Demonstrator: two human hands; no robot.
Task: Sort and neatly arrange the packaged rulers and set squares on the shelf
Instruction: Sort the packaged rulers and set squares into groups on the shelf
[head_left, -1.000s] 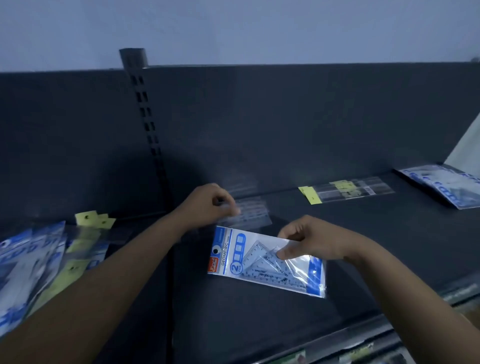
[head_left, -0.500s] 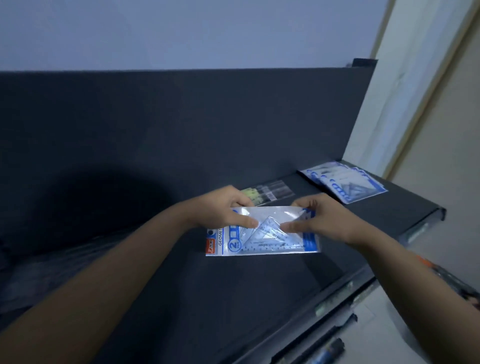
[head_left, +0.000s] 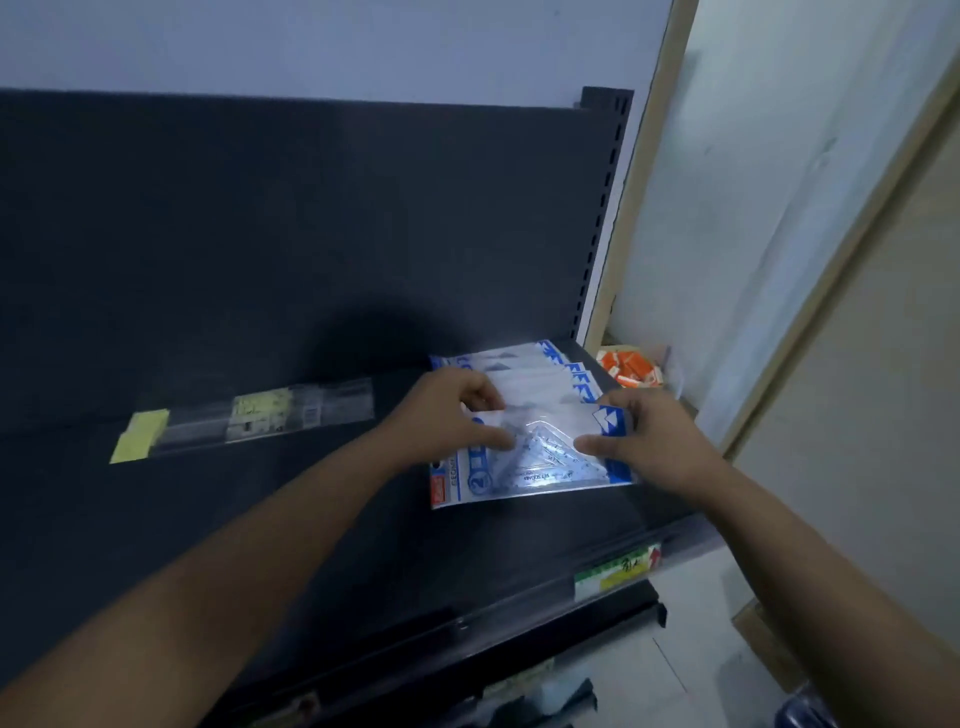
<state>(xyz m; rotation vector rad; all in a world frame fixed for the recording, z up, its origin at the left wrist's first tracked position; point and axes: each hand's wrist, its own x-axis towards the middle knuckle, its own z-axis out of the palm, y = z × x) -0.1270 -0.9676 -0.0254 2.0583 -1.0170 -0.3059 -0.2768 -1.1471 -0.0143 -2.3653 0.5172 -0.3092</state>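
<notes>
Grip: left hand (head_left: 447, 415) and right hand (head_left: 654, 441) both pinch one set-square packet (head_left: 524, 470), thumbs pressed on its clear face, the other fingers curled at its far edge and right end.
Packet: lies flat-on to the camera, blue header to the left, between the two hands, low over the shelf (head_left: 208, 519); whether its underside touches the shelf I cannot tell.
Change: a second ago only the right hand held it at mid-shelf while the left was at a clear packet; half a second ago both hands had it; now it has travelled to the shelf's right end.
Meaning: it has reached its own kind and probably only needs squaring and laying down.
Stack of set-square packets (head_left: 540, 371): fanned just behind the held packet, whose far edge overlaps it.
Ruler packet (head_left: 270, 415): well to the left, along the back panel, yellow header at its left end.
Orange packets (head_left: 628, 366): beyond the shelf's right end.
</notes>
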